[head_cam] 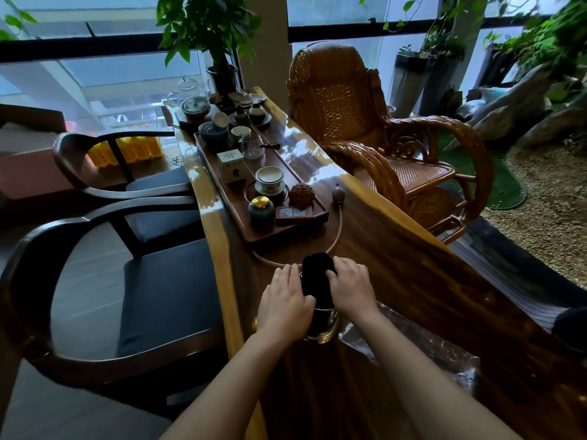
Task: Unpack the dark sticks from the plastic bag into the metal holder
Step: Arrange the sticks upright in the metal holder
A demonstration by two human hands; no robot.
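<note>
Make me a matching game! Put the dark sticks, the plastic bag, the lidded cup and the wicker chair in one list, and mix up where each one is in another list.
Things
1. dark sticks
2. plastic bag
3. lidded cup
4. wicker chair

Places
A. on the wooden tray
B. beside the far edge of the table
C. standing in the metal holder
D. lying on the table, next to the right forearm

Pairs: 1-C, 2-D, 3-A, 4-B
</note>
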